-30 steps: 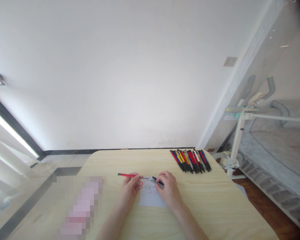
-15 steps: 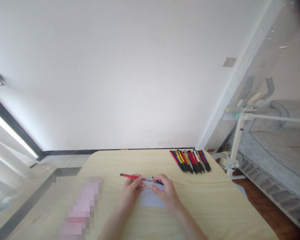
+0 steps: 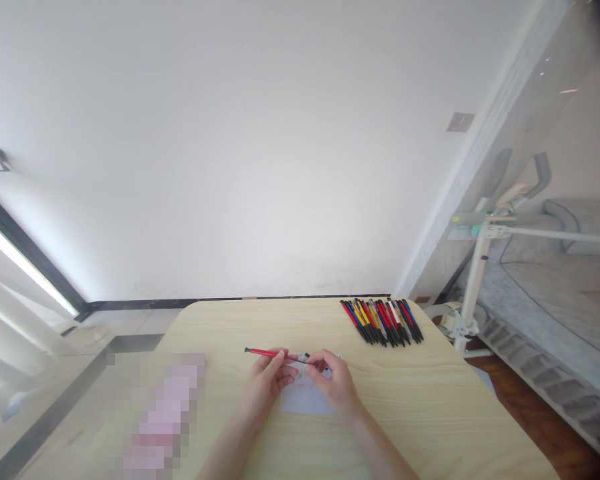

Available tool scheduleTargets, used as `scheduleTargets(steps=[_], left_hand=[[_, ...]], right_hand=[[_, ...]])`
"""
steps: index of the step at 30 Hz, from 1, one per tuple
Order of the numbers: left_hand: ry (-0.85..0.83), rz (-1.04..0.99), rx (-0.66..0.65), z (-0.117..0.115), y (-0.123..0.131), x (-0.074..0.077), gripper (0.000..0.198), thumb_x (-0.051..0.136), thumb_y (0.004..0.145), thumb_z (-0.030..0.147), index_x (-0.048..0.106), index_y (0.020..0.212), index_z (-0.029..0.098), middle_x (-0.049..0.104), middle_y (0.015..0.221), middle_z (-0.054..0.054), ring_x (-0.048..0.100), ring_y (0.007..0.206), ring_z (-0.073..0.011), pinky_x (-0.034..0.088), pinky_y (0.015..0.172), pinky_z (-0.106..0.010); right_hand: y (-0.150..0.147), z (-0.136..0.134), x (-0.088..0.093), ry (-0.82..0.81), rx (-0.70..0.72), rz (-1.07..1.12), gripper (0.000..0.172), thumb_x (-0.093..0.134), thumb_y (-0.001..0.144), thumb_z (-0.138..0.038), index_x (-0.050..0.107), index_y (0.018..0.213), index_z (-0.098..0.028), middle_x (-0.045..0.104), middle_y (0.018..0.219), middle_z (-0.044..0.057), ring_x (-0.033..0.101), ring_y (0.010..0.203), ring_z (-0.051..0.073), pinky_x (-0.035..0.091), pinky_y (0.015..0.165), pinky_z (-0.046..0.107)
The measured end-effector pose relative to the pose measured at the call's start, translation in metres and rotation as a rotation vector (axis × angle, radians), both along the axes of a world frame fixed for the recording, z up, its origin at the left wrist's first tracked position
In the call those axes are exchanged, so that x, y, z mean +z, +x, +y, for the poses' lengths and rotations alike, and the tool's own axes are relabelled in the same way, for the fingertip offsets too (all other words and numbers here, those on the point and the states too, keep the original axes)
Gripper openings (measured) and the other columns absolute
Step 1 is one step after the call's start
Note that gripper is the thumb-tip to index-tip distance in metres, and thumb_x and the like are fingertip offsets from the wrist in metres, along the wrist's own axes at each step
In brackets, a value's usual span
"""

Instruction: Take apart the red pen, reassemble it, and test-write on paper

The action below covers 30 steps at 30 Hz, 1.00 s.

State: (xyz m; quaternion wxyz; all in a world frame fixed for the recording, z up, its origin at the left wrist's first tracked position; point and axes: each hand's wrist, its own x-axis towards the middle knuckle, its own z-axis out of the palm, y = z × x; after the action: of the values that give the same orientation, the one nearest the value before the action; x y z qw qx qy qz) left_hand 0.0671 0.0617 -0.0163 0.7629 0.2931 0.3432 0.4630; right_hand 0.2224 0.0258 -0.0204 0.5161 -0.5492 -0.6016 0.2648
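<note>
The left hand (image 3: pixel 265 381) is gripping a red pen barrel (image 3: pixel 260 352) while the right hand (image 3: pixel 336 381) is pinching its thin refill (image 3: pixel 298 361) over paper (image 3: pixel 303 401).

Our right hand (image 3: pixel 336 383) has closed at the thin dark rod (image 3: pixel 296 360).
Half a second ago we held its thumb and forefinger apart; now they meet at the rod's right end. Our left hand (image 3: pixel 265 383) has shifted the red pen barrel (image 3: pixel 261 352) slightly rightward, and the black piece (image 3: pixel 307 355), pinched earlier, now shows partly behind our right fingers.
</note>
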Motion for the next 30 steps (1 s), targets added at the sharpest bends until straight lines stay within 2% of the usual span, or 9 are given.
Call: scheduleTargets(steps=[6, 11, 15, 23, 30], left_hand=[[-0.002, -0.03, 0.078, 0.002, 0.001, -0.001, 0.023, 0.067, 0.07, 0.029, 0.058, 0.084, 0.012, 0.069, 0.077, -0.011, 0.063, 0.057, -0.0137, 0.049, 0.051, -0.023], [-0.031, -0.062, 0.194, 0.01, -0.008, -0.004, 0.018, 0.066, 0.07, 0.026, 0.057, 0.08, 0.013, 0.069, 0.074, -0.009, 0.062, 0.056, -0.0129, 0.049, 0.052, -0.022], [-0.038, -0.079, 0.245, 0.014, -0.016, -0.004, 0.017, 0.067, 0.069, 0.023, 0.056, 0.078, 0.014, 0.068, 0.072, -0.006, 0.06, 0.055, -0.011, 0.048, 0.053, -0.021], [-0.026, 0.022, 0.235, 0.011, -0.01, -0.003, 0.02, 0.07, 0.064, 0.025, 0.057, 0.075, 0.014, 0.067, 0.068, -0.005, 0.057, 0.05, -0.0098, 0.043, 0.049, -0.021], [0.225, 0.3, 0.166, 0.007, -0.005, -0.005, 0.024, 0.067, 0.066, 0.037, 0.059, 0.073, 0.014, 0.063, 0.062, -0.002, 0.054, 0.049, -0.0109, 0.042, 0.049, -0.022]], right_hand=[[0.005, 0.0, 0.0, -0.008, -0.022, 0.036, 0.012, 0.055, 0.076, -0.026, 0.061, 0.073, -0.017, 0.061, 0.066, 0.002, 0.054, 0.064, 0.016, 0.043, 0.061, 0.025], [0.009, 0.002, -0.001, -0.007, -0.08, 0.077, 0.015, 0.054, 0.077, -0.03, 0.058, 0.073, -0.016, 0.061, 0.067, 0.002, 0.055, 0.064, 0.017, 0.043, 0.058, 0.025], [0.01, 0.002, 0.0, 0.013, -0.146, 0.016, 0.013, 0.053, 0.077, -0.028, 0.057, 0.073, -0.017, 0.061, 0.068, 0.002, 0.055, 0.064, 0.017, 0.042, 0.058, 0.025], [0.007, 0.0, 0.005, 0.107, -0.112, -0.299, 0.007, 0.052, 0.072, -0.015, 0.055, 0.067, -0.019, 0.056, 0.071, 0.003, 0.052, 0.074, 0.019, 0.041, 0.068, 0.029], [0.004, -0.004, 0.006, 0.078, -0.114, -0.481, 0.011, 0.054, 0.068, -0.009, 0.056, 0.067, -0.02, 0.055, 0.077, 0.004, 0.051, 0.08, 0.02, 0.039, 0.073, 0.031]])
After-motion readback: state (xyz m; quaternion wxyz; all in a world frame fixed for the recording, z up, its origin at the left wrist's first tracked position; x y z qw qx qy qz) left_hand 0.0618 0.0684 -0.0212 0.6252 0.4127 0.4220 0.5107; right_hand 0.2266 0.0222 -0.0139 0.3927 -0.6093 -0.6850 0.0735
